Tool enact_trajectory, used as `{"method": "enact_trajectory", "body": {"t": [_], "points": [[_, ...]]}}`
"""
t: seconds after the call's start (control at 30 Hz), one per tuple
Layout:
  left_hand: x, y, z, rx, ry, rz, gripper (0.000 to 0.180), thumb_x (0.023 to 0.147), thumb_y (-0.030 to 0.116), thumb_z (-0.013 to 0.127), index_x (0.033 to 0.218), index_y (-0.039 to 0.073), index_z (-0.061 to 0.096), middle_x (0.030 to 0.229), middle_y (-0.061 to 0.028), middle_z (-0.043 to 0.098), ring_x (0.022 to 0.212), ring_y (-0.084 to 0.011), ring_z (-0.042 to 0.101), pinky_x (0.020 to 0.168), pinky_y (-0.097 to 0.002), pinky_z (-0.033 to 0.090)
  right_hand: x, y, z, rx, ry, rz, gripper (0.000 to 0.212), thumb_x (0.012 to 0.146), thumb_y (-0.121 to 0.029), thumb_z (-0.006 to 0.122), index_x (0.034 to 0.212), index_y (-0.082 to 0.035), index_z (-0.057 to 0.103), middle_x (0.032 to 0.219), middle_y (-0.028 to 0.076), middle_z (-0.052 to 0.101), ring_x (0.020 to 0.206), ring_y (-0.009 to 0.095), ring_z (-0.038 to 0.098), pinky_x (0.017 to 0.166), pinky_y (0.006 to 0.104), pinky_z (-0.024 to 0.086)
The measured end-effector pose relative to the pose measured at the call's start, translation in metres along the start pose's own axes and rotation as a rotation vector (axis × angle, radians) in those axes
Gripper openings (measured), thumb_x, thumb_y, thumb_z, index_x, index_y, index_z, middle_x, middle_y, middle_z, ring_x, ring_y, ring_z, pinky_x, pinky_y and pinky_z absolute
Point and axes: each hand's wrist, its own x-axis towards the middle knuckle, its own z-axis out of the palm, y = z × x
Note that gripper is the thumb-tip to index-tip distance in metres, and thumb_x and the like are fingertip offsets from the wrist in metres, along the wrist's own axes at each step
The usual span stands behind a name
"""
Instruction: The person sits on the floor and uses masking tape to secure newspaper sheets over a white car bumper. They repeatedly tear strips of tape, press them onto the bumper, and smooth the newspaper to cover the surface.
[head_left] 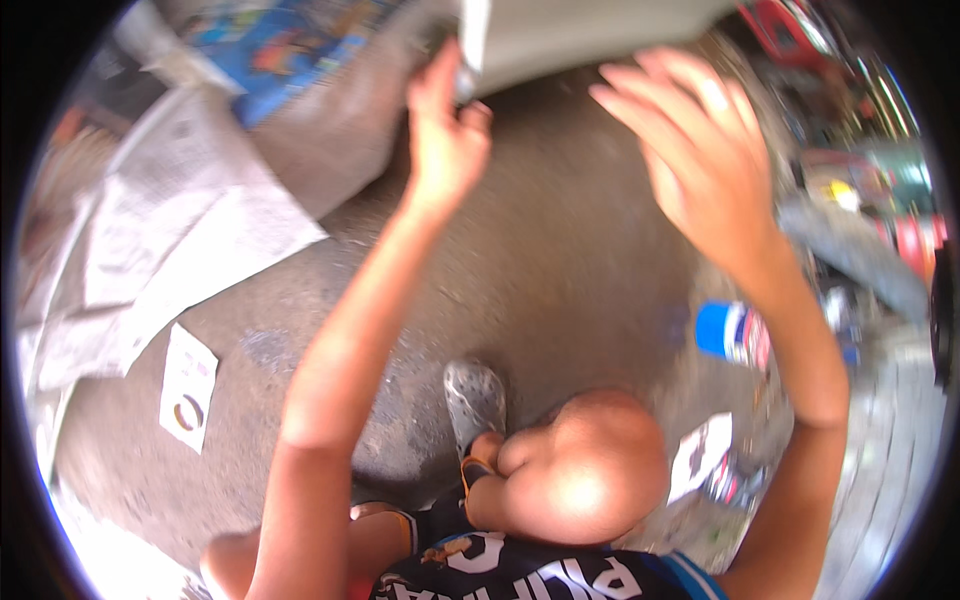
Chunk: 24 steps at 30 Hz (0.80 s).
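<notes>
My left hand (447,150) is raised at the lower edge of a pale grey panel (590,35), beside hanging sheets of paper. Its fingers are bent together by a white strip (474,35); blur hides what exactly they grip. To the right, my right hand (705,150) is lifted below the same panel, fingers stretched out and holding nothing. Newspaper sheets (200,200) hang and spread at the left, meeting the panel near my left hand.
On the concrete floor (540,250) lie a small white printed paper (188,390) and another paper (702,455). A blue-capped container (728,332) is beside my right forearm. Assorted clutter (850,185) lines the right side. My knee (590,465) and shoe (474,400) are below.
</notes>
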Motion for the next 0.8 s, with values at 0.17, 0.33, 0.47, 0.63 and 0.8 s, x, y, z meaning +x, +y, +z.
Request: {"method": "enact_trajectory", "body": {"t": [0.17,0.33,0.47,0.63,0.8], "points": [[0.000,0.014,0.008,-0.004,0.137,-0.122,0.073,0.083,-0.013,0.059,0.149,0.016,0.050,0.136,-0.0111,0.054,0.122,-0.0240,0.057,0.097,-0.0362,0.050,-0.021,0.010,-0.007,0.094,-0.169,0.030,0.040,0.078,0.000,0.067,0.116,-0.006,0.072,0.129,0.004,0.068,0.124,0.028,0.059,0.090,0.0412,0.047],[-0.001,0.023,0.010,-0.084,0.224,-0.109,0.071,0.077,-0.015,0.052,0.143,0.011,0.052,0.126,-0.0215,0.059,0.117,-0.0424,0.057,0.101,-0.0487,0.047,0.005,-0.011,0.019,-0.008,-0.231,-0.124,0.043,0.084,-0.002,0.061,0.126,-0.003,0.069,0.142,0.005,0.062,0.134,0.026,0.055,0.095,0.0402,0.046],[-0.004,0.027,0.006,-0.040,0.171,-0.149,0.074,0.080,-0.014,0.051,0.147,0.017,0.055,0.136,-0.0192,0.055,0.126,-0.0390,0.051,0.108,-0.0452,0.043,0.043,-0.048,0.052,-0.217,-0.279,-0.270,0.048,0.090,-0.013,0.055,0.135,0.002,0.062,0.151,0.012,0.055,0.149,0.024,0.041,0.121,0.0416,0.033],[-0.008,0.026,0.004,-0.169,0.198,-0.193,0.072,0.076,-0.014,0.049,0.139,0.019,0.064,0.129,-0.0142,0.059,0.123,-0.0352,0.052,0.106,-0.0446,0.042,0.084,-0.061,0.061,-0.441,-0.456,-0.281,0.057,0.090,-0.019,0.057,0.142,0.003,0.054,0.156,0.017,0.047,0.153,0.029,0.034,0.130,0.0440,0.018],[-0.006,0.015,-0.008,-0.235,0.053,-0.291,0.074,0.075,-0.015,0.047,0.136,0.022,0.065,0.136,-0.0105,0.061,0.133,-0.0320,0.051,0.112,-0.0441,0.038,0.112,-0.061,0.050,-0.672,-0.691,-0.259,0.066,0.094,-0.024,0.054,0.153,0.002,0.040,0.160,0.016,0.042,0.154,0.027,0.029,0.130,0.0452,0.011]]}}
